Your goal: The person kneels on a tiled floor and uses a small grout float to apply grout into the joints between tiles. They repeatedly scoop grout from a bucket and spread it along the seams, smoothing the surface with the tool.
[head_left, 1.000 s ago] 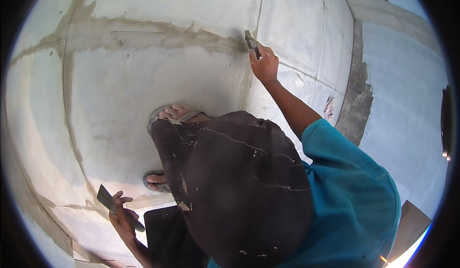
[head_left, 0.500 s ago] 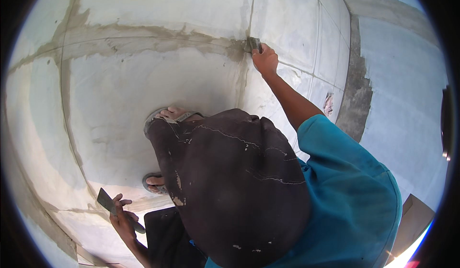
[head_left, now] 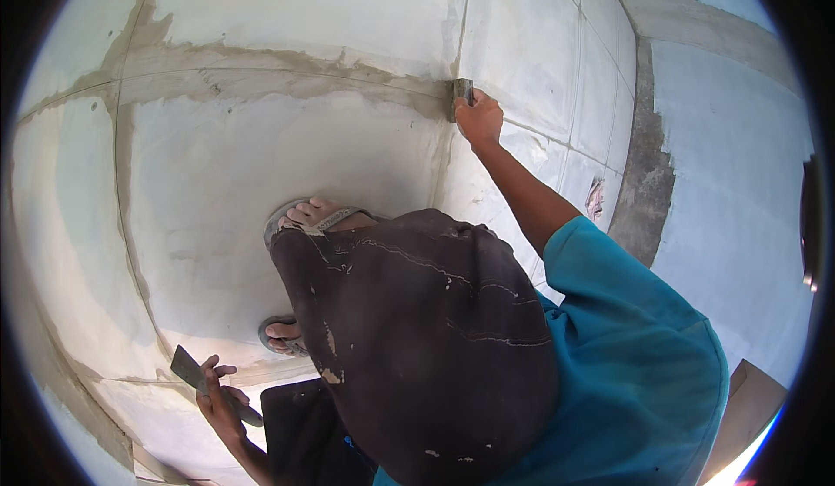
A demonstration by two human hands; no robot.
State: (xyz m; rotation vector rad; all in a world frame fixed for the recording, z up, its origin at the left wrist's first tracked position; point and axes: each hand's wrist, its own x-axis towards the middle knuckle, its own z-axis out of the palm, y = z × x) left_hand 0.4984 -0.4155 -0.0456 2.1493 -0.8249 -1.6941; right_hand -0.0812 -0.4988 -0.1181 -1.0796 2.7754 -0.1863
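Note:
My right hand (head_left: 481,119) is closed around a wide dark scraper (head_left: 454,101). Its blade lies against the tiled floor (head_left: 287,160), where two joints cross, and wet grey grout (head_left: 374,86) is smeared along the joint to its left. At the lower left, my left hand (head_left: 217,403) grips a putty knife (head_left: 186,365), its flat blade pointing up and left, apart from the floor as far as I can tell. Some of that hand's fingers are spread along the handle.
My sandalled feet (head_left: 322,215) stand on the large pale tiles, beside my dark, paint-spotted trousers (head_left: 417,312). Past a rough grey cement strip (head_left: 644,151) on the right is a light blue surface (head_left: 731,164). A crumpled scrap (head_left: 595,199) lies near that strip.
My right hand has drawn the scraper slightly toward me over the joint crossing, and the tool has turned a little. The left hand with the putty knife has barely shifted.

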